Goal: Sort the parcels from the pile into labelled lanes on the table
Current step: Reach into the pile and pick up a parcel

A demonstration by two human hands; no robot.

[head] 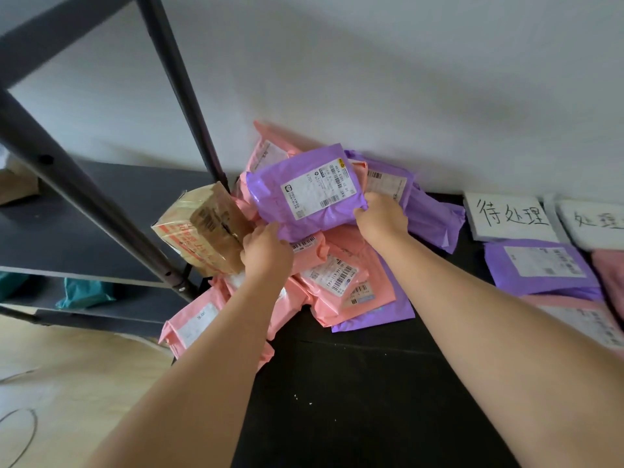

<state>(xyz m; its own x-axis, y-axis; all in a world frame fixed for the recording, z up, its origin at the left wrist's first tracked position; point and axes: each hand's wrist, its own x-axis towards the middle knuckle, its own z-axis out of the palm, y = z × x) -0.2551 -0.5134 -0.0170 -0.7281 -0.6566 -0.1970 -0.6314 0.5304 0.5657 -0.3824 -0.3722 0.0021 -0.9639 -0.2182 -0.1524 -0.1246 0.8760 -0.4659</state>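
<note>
A purple parcel (pixel 305 194) with a white shipping label is held above the pile, label facing me. My left hand (pixel 266 253) grips its lower left edge and my right hand (pixel 381 216) grips its right edge. Beneath lies the pile of pink parcels (pixel 337 275) and purple parcels (pixel 435 221) at the back left of the black table (pixel 354 383). A taped cardboard box (pixel 202 228) leans at the pile's left side. To the right, a white lane sign (pixel 510 216) with handwritten characters stands before a sorted purple parcel (pixel 540 268) and a pink parcel (pixel 580 319).
A dark metal shelf rack (pixel 101 204) stands at the left, with teal bags (pixel 84 292) on a lower shelf. A second white sign (pixel 594 221) and another pink parcel (pixel 611 278) sit at the far right. A white wall runs behind the table; wooden floor (pixel 67 383) lies lower left.
</note>
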